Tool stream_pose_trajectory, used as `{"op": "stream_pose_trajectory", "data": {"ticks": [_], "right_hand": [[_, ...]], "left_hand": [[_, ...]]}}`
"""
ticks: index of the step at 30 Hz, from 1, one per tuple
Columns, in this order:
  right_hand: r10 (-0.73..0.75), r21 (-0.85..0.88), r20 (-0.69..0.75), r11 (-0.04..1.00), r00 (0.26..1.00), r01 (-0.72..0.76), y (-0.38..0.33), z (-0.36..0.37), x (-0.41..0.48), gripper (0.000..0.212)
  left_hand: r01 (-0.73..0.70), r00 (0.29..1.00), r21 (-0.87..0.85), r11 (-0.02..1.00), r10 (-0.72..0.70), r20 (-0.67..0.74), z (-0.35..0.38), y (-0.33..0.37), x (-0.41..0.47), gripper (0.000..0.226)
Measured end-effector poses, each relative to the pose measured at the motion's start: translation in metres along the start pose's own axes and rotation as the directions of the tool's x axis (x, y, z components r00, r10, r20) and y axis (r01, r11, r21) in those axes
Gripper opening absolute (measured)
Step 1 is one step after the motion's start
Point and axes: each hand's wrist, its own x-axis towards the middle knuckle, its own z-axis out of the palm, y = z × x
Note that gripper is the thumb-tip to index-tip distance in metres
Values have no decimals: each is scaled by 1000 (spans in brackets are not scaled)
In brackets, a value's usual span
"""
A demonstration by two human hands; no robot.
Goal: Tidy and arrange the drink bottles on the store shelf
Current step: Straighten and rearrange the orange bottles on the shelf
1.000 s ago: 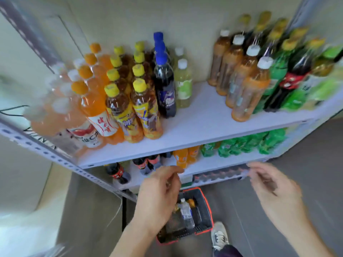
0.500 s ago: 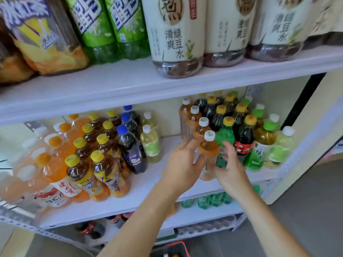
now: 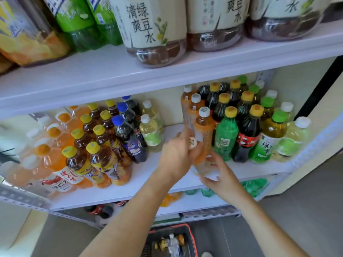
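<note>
Currently straightening a row. Left hand [image 3: 176, 154] grips the neck of a white-capped clear plastic bottle of orange tea [image 3: 202, 164]; right hand [image 3: 222, 177] grips its base. It sits tilted at 6 o'clock of its matching row [image 3: 204, 125] on the white shelf [image 3: 148, 182]. Next, probably: stand it upright, flush.

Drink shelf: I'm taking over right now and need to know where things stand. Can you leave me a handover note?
Left hand grips the white-capped bottle near its cap; right hand holds its base.
The bottle is tilted at the front of the white-capped row on the middle shelf.
Done: the other rows stand in lines.
Left: set this bottle upright in its row.
</note>
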Motion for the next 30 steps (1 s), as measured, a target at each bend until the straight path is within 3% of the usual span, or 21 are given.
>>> {"op": "stream_pose_trajectory", "data": {"ticks": [2,4,6,8,10,12,15,17,20,24,26,30], "right_hand": [[14,-17,62,1000,998,-13,1,5,-12,83],[16,75,129,997,991,-25,-11,6,-28,76],[-2,268,148,963,989,-39,-29,2,-42,66],[0,362,136,931,991,-50,-48,-5,-54,59],[33,485,191,866,981,-124,-67,-8,-64,56],[131,616,261,740,956,-269,-81,-6,-69,67],[287,673,426,533,858,-512,-94,-1,-74,67],[266,640,509,519,818,-567,-100,3,-79,67],[172,666,518,534,838,-521,-103,10,-88,68],[-19,706,384,651,923,-280,-107,9,-100,65],[-17,684,315,697,949,-214,-109,6,-103,72],[71,718,245,657,967,-230,-116,3,-103,62]], "left_hand": [[46,989,-66,997,-55,-135,-24,-1,-8,30],[136,952,-206,969,-185,-243,-51,-3,-14,27],[225,909,-398,889,-339,-243,-75,-7,-19,22],[287,885,-565,773,-439,-152,-95,-15,-27,20],[325,896,-661,676,-445,-14,-112,-25,-38,28],[320,916,-703,635,-396,59,-126,-33,-53,33],[251,951,-670,699,-306,37,-138,-41,-73,32],[198,956,-652,732,-291,-37,-140,-43,-81,30],[199,920,-657,727,-370,-131,-142,-46,-85,35],[235,875,-691,684,-459,-157,-143,-53,-89,39],[243,891,-710,661,-442,-107,-146,-57,-92,38],[212,957,-719,662,-291,15,-158,-61,-95,23]]}}
